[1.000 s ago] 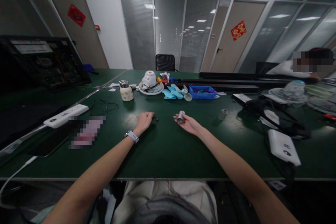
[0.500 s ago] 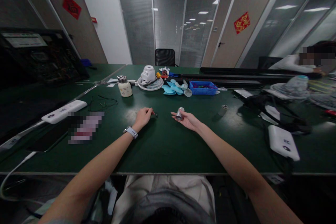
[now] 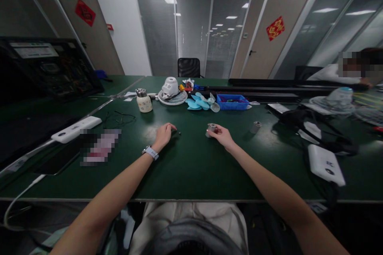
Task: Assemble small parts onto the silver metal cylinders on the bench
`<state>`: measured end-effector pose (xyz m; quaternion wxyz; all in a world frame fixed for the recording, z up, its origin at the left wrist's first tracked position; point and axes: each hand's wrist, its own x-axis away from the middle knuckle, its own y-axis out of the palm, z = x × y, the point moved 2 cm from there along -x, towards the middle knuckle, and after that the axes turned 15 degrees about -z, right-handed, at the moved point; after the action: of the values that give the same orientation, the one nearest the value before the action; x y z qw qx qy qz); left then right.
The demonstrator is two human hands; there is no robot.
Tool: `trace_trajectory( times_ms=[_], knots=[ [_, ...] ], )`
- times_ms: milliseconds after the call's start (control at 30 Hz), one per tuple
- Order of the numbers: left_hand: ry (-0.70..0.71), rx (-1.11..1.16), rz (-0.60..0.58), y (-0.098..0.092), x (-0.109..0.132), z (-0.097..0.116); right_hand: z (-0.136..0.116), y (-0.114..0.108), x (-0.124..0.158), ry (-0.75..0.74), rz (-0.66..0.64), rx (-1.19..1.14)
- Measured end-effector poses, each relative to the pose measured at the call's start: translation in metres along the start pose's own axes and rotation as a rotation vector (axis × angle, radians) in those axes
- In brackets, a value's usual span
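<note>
My right hand (image 3: 224, 137) has its thumb and fingers around a small silver metal cylinder (image 3: 211, 127), motor-like in shape, held upright low over or on the table; its base is partly hidden by my thumb. My left hand (image 3: 163, 135) rests on its side on the green table, with fingers loosely extended and nothing visible in them. Just beyond its fingertips lies a tiny dark piece (image 3: 180, 133), too small to name. A second, similar silver cylinder (image 3: 256, 127) stands on the table to the right of my right hand.
Behind my hands are blue fan blades (image 3: 199, 101), a white fan housing (image 3: 171, 92), a blue tray (image 3: 232, 102) with small parts, and a cream bottle (image 3: 144, 101). White power banks (image 3: 326, 164) (image 3: 77, 128) lie at both sides. A person (image 3: 332, 72) sits far right.
My right hand has turned from palm-up to gripping the cylinder from the side, bringing it upright and slightly right. My left hand has hardly moved, and the view has tilted slightly up.
</note>
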<state>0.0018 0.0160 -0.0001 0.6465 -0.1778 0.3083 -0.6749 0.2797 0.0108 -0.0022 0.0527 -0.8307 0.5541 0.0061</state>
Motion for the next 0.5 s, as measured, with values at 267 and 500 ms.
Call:
trace_trajectory(
  times_ms=[267,500],
  knots=[
    [-0.017,-0.069,-0.037,0.001,-0.001,-0.004,0.025,-0.125,0.041,0.047,0.496,0.551],
    [-0.036,-0.086,-0.045,0.002,-0.001,-0.002,0.032,-0.17,0.056,0.191,0.667,0.609]
  ],
)
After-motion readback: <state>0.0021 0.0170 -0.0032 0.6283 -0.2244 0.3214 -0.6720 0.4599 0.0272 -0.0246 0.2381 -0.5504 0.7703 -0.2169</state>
